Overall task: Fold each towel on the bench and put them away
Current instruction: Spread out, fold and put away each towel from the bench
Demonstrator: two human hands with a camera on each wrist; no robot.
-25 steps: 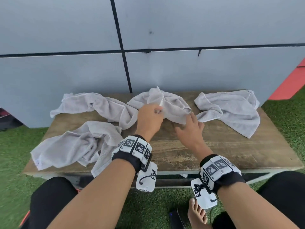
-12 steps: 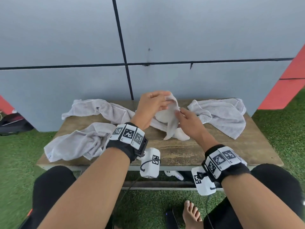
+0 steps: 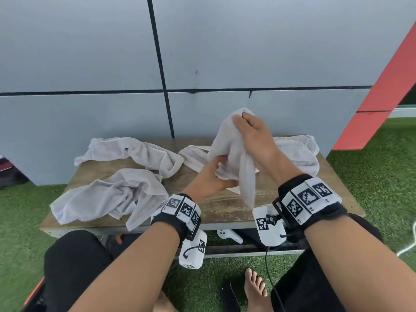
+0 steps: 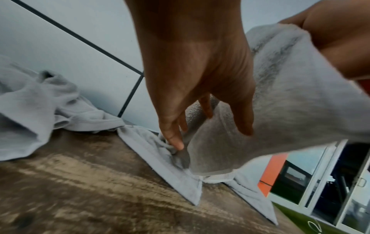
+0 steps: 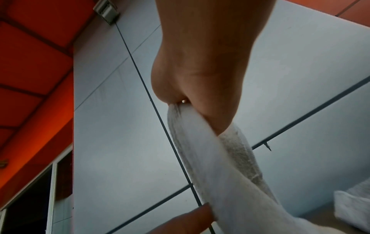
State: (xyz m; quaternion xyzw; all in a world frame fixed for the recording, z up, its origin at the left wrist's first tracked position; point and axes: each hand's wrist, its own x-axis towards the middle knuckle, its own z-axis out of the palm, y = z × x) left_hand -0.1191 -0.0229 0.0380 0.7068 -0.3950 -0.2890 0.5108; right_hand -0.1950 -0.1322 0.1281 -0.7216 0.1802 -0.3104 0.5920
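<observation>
above the bench [image 3: 225, 210], the right hand [image 3: 254, 134] pinches the top of one towel [image 3: 227, 149] and holds it up, its tail hanging low; the left hand [image 3: 211, 176] grips the lower folds. three other towels [image 3: 108, 194] lie crumpled on the bench. nothing looks folded or put away yet, so nearly all the job remains.

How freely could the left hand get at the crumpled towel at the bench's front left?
Probably yes: only bare bench lies between the left hand and the crumpled towel. It must first release the lifted towel.
</observation>
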